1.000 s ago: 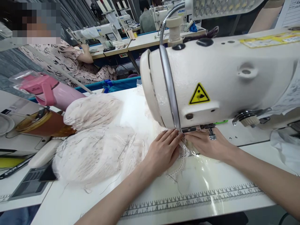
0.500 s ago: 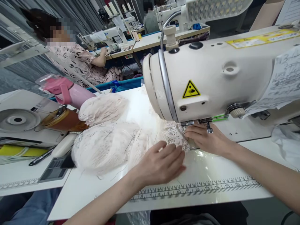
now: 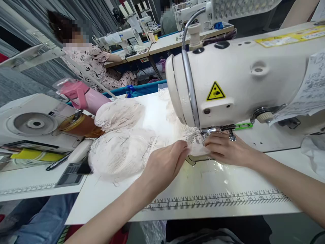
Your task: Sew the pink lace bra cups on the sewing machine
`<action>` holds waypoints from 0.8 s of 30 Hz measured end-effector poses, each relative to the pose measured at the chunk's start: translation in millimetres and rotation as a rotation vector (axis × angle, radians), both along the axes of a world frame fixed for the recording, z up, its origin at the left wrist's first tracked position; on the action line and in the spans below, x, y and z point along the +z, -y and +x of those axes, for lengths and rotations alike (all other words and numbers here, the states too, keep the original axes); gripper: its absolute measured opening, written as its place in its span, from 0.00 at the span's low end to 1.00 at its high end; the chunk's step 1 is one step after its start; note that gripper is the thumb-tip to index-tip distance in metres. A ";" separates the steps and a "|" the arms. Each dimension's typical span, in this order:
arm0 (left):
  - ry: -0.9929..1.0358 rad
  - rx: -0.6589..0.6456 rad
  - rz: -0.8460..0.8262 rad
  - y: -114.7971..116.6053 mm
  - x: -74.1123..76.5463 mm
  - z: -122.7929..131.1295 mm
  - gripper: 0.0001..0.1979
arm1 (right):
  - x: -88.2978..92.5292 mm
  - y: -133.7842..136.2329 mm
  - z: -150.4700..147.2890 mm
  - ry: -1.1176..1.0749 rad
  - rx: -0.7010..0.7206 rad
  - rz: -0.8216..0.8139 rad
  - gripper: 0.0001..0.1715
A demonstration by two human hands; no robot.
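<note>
Inspector: Where was the workpiece?

Operator: I found the lace piece (image 3: pixel 199 146) beneath the head of the sewing machine (image 3: pixel 236 74), inward from the near edge of the counter (image 3: pixel 93 200).

Inspector: Condition of the hands?

Operator: The left hand (image 3: pixel 165 164) was closed, thumb and fingers gripping the left side of the lace piece. The right hand (image 3: pixel 228 149) was at the opposite side, fingers bent against the fabric just below the machine's metal fittings. Whether they pinched it or only pressed it, I could not tell from my feed.

Inspector: Other items on the counter?

Operator: I recorded two pale fabric mounds by the left edge: a front mound (image 3: pixel 119 156) and a rear mound (image 3: pixel 120 113), with loose dark threads on the front one. A printed ruler scale (image 3: pixel 215 202) ran along the near edge. A crumpled white cloth (image 3: pixel 313 154) lay toward the right end.

Inspector: Surroundings?

Operator: Past the left edge I noted an amber container (image 3: pixel 78 126) beside the mounds and a tilted pink bottle (image 3: pixel 85 96) behind it. Beyond the far edge, a co-worker (image 3: pixel 86 62) in a patterned top sat at another counter.
</note>
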State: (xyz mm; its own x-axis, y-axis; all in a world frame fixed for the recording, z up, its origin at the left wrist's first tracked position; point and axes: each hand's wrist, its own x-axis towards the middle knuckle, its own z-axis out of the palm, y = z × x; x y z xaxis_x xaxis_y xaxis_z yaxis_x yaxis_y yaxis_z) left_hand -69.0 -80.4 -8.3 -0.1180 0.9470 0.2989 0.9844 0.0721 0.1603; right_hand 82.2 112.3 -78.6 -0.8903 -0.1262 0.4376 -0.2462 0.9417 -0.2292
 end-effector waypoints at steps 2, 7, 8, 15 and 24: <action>-0.011 -0.098 -0.084 -14.7 1.5 -5.5 0.13 | -1.1 0.0 -0.8 -0.057 -0.008 0.029 0.10; -0.123 -0.225 -0.084 -37.3 -26.2 -13.9 0.13 | 2.9 2.5 -0.6 -0.087 -0.053 0.015 0.10; -0.163 -0.236 -0.039 -38.4 -32.2 -14.4 0.16 | 4.0 3.3 -0.5 -0.084 -0.073 0.015 0.10; -0.312 -0.251 0.148 -34.2 -40.3 -15.7 0.16 | -1.1 9.0 -0.3 -0.009 -0.180 0.128 0.12; -0.178 -0.281 0.039 -34.1 -56.6 -15.7 0.21 | 1.2 13.4 -1.8 -0.072 -0.193 0.199 0.16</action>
State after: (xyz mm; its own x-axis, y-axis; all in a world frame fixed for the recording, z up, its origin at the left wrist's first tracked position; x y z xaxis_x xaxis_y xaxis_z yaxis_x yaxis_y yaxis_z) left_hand -84.7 -46.3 -64.9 0.2040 0.9225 0.3278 0.9776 -0.2094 -0.0190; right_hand 80.4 98.9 -77.4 -0.8736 -0.0469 0.4843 -0.0669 0.9975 -0.0241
